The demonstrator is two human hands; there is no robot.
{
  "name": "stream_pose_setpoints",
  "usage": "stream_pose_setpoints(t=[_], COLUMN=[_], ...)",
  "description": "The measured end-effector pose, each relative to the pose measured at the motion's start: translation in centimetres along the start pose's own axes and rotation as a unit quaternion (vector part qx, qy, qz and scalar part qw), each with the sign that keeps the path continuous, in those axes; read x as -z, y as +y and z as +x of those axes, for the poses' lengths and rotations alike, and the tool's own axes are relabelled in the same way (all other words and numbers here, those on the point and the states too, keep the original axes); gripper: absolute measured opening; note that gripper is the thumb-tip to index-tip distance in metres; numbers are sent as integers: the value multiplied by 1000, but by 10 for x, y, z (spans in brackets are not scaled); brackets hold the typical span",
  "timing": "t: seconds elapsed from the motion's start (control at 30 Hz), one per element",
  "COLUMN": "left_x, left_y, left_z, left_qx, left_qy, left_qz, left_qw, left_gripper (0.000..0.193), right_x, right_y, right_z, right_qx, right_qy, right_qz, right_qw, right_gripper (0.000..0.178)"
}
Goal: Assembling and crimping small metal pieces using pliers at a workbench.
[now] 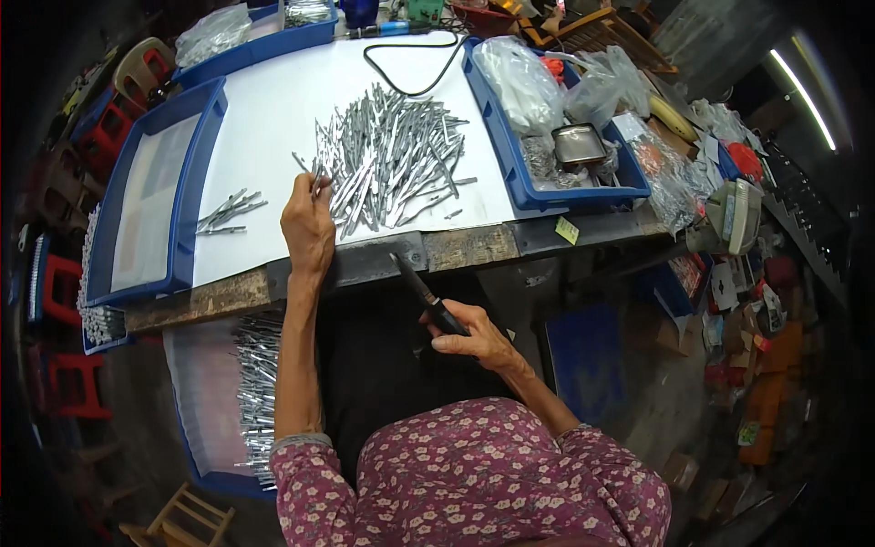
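Head view. The left hand [308, 226] is at the near-left edge of a heap of metal pieces [392, 164], its fingertips drawn together in what appears to be a pinch on one slim metal piece [299, 162]; the lower part of this piece is hidden by the fingers. The right hand [469, 337], lower and to the right of the left, wraps around a dark-handled tool [428, 299] in front of the table edge [474, 246].

Principal relation: the slim piece lies just beyond the left fingertips, away from the body, and the left hand is clearly the nearer of the two. Its visible end points forward and to the left, its long axis slanting in that direction. The tool's long axis also runs forward and leftward from the right hand, its tip short of the heap.

Surroundings: the heap spreads forward and rightward of the left hand, most pieces slanting away from the body. A small group of pieces [228, 214] lies leftward of that hand on a white sheet [264, 118], with a blue tray [182, 201] beyond it, farther left
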State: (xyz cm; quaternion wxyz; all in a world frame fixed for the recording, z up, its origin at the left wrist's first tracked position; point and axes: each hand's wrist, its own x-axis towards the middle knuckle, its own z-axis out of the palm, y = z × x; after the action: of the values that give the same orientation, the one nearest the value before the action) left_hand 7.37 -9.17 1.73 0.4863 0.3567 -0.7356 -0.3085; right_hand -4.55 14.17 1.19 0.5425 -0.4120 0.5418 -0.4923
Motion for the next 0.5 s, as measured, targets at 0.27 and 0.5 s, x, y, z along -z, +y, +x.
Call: stream_pose_setpoints(t=[0.27, 0.5], left_x=[-4, -10], left_y=[19, 25], left_z=[-38, -53], left_qx=[149, 170], left_qy=[-63, -105], left_qz=[-312, -365], left_qw=[936, 909], left_gripper=[11, 11], right_x=[7, 9], right_y=[4, -1], right_z=[-3, -5], right_qx=[48, 63], right_qy=[27, 52], right_qz=[-36, -47], right_qw=[998, 996], right_gripper=[40, 41])
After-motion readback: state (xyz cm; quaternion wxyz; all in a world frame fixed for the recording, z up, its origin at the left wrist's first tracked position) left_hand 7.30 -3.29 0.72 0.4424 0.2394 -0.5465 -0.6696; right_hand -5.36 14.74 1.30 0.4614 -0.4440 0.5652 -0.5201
